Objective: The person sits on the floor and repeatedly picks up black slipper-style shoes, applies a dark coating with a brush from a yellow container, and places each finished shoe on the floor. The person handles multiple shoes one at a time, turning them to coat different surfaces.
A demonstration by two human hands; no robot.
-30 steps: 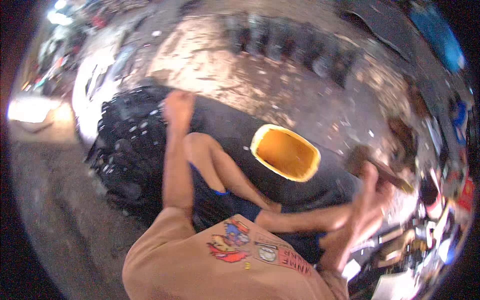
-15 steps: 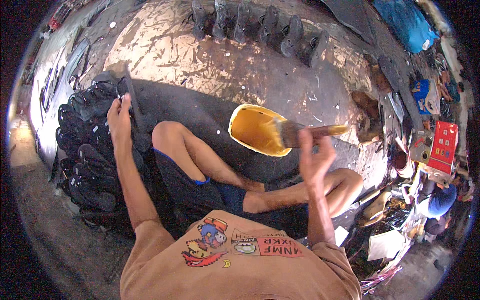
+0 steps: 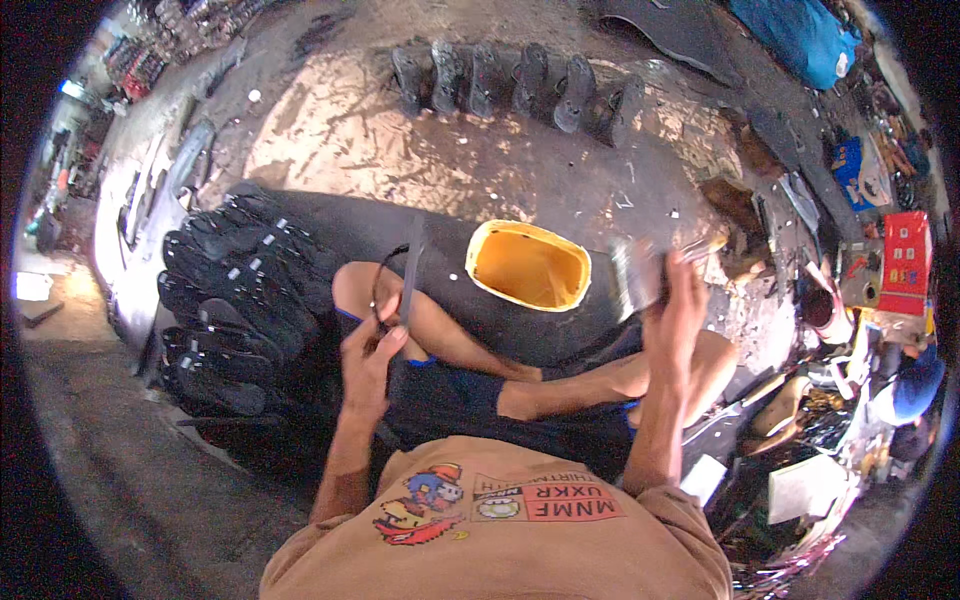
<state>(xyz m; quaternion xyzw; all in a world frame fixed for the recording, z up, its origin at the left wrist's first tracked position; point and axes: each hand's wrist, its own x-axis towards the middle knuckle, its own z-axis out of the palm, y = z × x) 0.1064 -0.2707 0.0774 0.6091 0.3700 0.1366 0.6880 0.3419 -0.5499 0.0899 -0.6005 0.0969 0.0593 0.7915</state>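
My left hand [image 3: 370, 362] is closed on a dark sandal [image 3: 413, 265], which stands up edge-on above my knee with its thin black strap curving out to the left. In my right hand [image 3: 680, 315] is a wide flat brush [image 3: 637, 280]. Motion blurs its bristle end, which points left, and its handle shows yellow smears near my fingertips. Between the hands, on the dark mat, lies an open tub [image 3: 480, 235] with a pale, crusted rim and yellow-orange glue-like stuff inside. The brush is to the right of the tub, apart from it.
Black sandals [image 3: 230, 300] are piled at my left. Several more sandals [image 3: 483, 80] stand in a row on the far side. To the right are a red box [image 3: 905, 265], a white cup-like container [image 3: 828, 315] and cluttered tools. A blue bag [image 3: 800, 40] lies far right.
My left hand has come from beside the pile to in front of me, with a sandal in it. The brush has moved right, away from over the tub.
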